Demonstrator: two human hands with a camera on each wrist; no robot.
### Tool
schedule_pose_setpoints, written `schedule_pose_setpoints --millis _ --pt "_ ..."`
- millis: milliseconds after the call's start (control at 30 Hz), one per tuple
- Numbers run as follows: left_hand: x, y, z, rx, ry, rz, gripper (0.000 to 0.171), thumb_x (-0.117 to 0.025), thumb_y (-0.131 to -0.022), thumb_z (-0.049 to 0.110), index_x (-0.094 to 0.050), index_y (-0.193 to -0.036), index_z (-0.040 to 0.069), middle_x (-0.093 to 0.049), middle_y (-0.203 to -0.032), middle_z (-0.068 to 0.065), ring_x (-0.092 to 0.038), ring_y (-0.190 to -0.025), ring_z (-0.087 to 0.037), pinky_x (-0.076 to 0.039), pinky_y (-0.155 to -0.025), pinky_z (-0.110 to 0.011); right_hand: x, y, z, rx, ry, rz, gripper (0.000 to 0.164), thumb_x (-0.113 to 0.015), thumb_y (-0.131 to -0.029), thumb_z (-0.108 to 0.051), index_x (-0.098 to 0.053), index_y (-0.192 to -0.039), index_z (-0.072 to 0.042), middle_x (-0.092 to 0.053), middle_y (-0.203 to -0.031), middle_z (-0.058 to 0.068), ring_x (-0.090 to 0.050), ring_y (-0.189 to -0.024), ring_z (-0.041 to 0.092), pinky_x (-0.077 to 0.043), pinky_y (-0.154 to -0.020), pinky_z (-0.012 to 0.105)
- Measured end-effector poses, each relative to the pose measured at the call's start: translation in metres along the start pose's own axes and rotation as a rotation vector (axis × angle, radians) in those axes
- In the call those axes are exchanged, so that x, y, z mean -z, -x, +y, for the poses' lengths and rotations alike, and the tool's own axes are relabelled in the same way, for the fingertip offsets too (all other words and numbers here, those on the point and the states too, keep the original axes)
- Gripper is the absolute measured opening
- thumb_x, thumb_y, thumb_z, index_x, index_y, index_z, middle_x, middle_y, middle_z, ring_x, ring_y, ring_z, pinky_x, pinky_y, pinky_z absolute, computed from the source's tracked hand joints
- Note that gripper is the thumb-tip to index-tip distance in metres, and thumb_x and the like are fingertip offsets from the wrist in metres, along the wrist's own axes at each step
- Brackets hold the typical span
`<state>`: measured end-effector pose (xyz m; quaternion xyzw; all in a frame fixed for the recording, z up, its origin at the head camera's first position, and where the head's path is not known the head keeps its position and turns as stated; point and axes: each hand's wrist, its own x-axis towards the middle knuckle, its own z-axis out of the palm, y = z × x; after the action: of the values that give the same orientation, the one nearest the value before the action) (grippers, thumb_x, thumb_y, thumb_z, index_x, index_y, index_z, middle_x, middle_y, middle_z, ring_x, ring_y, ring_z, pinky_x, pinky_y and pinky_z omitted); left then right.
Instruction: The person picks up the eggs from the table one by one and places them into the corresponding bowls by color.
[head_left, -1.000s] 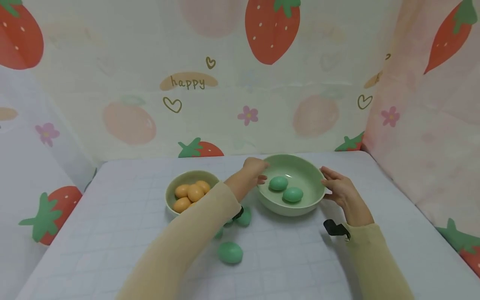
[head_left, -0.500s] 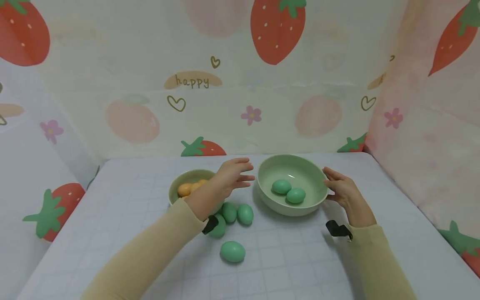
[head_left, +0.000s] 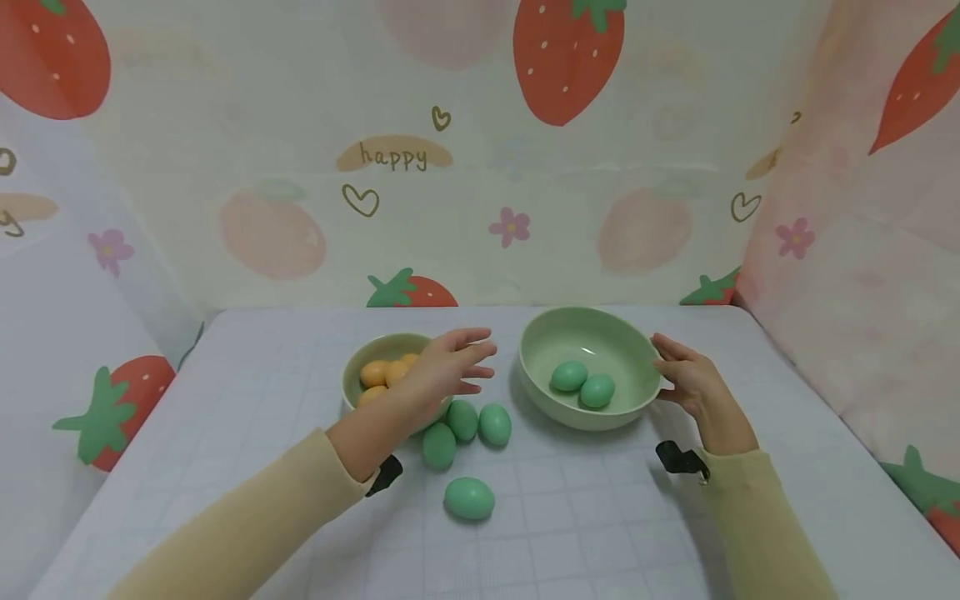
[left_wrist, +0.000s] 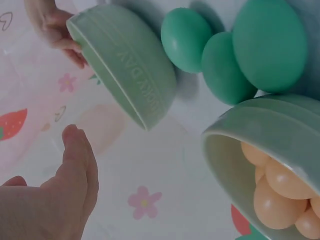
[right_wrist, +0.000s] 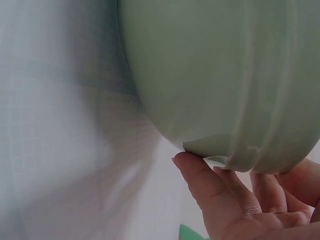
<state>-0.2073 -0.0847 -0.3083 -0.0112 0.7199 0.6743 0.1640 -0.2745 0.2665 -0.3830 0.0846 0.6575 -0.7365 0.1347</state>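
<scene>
Two green toy eggs (head_left: 583, 385) lie in the larger green bowl (head_left: 547, 342). My right hand (head_left: 696, 385) holds this bowl at its right side, one fingertip over the rim. The right wrist view shows other fingertips (right_wrist: 192, 167) against the outer wall. My left hand (head_left: 450, 367), fingers spread and holding nothing, is above the right edge of a smaller green bowl (head_left: 349, 375), partly covering it. Orange toy eggs (left_wrist: 280, 200) fill that bowl. In front of it, several green eggs (head_left: 462, 419) lie close together, and another green egg (head_left: 469, 498) lies nearer to me.
A white grid-patterned cloth (head_left: 585, 525) covers the table. Behind it and at both sides hang curtains (head_left: 555, 192) printed with strawberries, peaches and flowers. Each wrist bears a small black camera mount (head_left: 678, 458).
My left hand has drawn back leftward from the larger bowl's left rim to above the smaller bowl. My right hand stays at the larger bowl. The head view has shifted slightly.
</scene>
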Motion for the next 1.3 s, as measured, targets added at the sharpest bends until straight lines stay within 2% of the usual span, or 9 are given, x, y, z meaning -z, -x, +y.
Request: schedule_pose_setpoints --millis 100,200,333,467,733,900,1000,1133,1300 --pt "0.004 0.006 -0.007 -0.053 -0.071 -0.014 0.048 -0.056 -0.1 0.025 -0.045 -0.144 0.011 -0.053 -0.139 -0.012 -0.056 -0.118 -0.029 -0.047 -0.099 -0.044 0.0 0.0 0.0 0.002 -0.003 -0.006 0.063 -0.037 -0.101 0.006 -0.006 -0.154 -0.006 0.001 -0.159 0.008 -0.002 -0.146 0.03 -0.017 -0.111 0.063" --pt "0.009 0.009 -0.016 -0.098 -0.141 0.0 0.049 -0.058 -0.099 0.024 -0.045 -0.145 0.012 -0.052 -0.14 -0.011 -0.053 -0.122 -0.028 -0.046 -0.099 -0.045 0.001 0.0 0.0 0.011 -0.002 -0.015 0.063 -0.037 -0.1 0.006 -0.005 -0.153 -0.005 0.002 -0.159 0.008 -0.001 -0.146 0.031 -0.016 -0.111 0.063" --pt "0.015 0.013 -0.027 -0.098 -0.189 0.029 0.048 -0.061 -0.098 0.023 -0.048 -0.143 0.013 -0.053 -0.139 -0.011 -0.052 -0.123 -0.027 -0.045 -0.1 -0.044 0.001 0.0 0.001 0.011 -0.003 -0.022 0.063 -0.037 -0.101 0.006 -0.004 -0.153 -0.006 0.003 -0.159 0.008 0.0 -0.145 0.031 -0.015 -0.112 0.063" --pt "0.022 0.018 -0.037 -0.134 -0.23 0.004 0.047 -0.063 -0.096 0.021 -0.051 -0.141 0.011 -0.055 -0.136 -0.013 -0.055 -0.118 -0.028 -0.045 -0.101 -0.041 0.001 0.001 0.002 0.01 -0.004 -0.025 0.063 -0.037 -0.101 0.005 -0.004 -0.154 -0.006 0.003 -0.159 0.007 0.0 -0.146 0.03 -0.015 -0.112 0.063" --pt "0.031 0.033 -0.054 -0.223 -0.259 -0.099 0.048 -0.068 -0.093 0.021 -0.055 -0.138 0.008 -0.056 -0.134 -0.013 -0.06 -0.111 -0.024 -0.049 -0.097 -0.037 0.0 0.001 0.002 0.015 -0.024 -0.018 0.062 -0.036 -0.1 0.006 -0.005 -0.153 -0.004 0.002 -0.159 0.007 0.0 -0.146 0.029 -0.013 -0.111 0.064" --pt "0.033 0.039 -0.063 -0.23 -0.287 -0.152 0.051 -0.069 -0.092 0.024 -0.055 -0.138 0.009 -0.055 -0.137 -0.01 -0.059 -0.11 -0.025 -0.049 -0.095 -0.036 0.001 0.001 0.002 0.015 -0.027 -0.015 0.062 -0.037 -0.1 0.006 -0.006 -0.153 -0.005 0.001 -0.159 0.007 -0.001 -0.146 0.029 -0.013 -0.112 0.064" --pt "0.035 0.041 -0.07 -0.231 -0.333 -0.218 0.05 -0.07 -0.091 0.025 -0.057 -0.137 0.008 -0.055 -0.137 -0.009 -0.055 -0.116 -0.03 -0.048 -0.095 -0.039 0.001 0.001 0.002 0.014 -0.036 -0.016 0.062 -0.037 -0.1 0.006 -0.007 -0.153 -0.005 0.001 -0.159 0.007 -0.001 -0.146 0.028 -0.013 -0.112 0.064" --pt "0.039 0.042 -0.08 -0.285 -0.407 -0.33 0.042 -0.071 -0.09 0.019 -0.063 -0.129 0.004 -0.052 -0.138 -0.016 -0.046 -0.127 -0.036 -0.046 -0.096 -0.048 0.001 0.001 0.001 0.018 -0.034 -0.021 0.062 -0.036 -0.1 0.007 -0.005 -0.153 -0.004 0.001 -0.159 0.007 -0.001 -0.146 0.028 -0.013 -0.111 0.064" --pt "0.04 0.042 -0.092 -0.319 -0.464 -0.43 0.035 -0.071 -0.088 0.016 -0.068 -0.122 0.005 -0.048 -0.141 -0.02 -0.042 -0.132 -0.036 -0.042 -0.099 -0.052 0.0 0.001 0.001 0.015 -0.025 -0.017 0.063 -0.037 -0.1 0.007 -0.004 -0.153 -0.004 0.001 -0.159 0.006 -0.001 -0.146 0.029 -0.013 -0.111 0.064"
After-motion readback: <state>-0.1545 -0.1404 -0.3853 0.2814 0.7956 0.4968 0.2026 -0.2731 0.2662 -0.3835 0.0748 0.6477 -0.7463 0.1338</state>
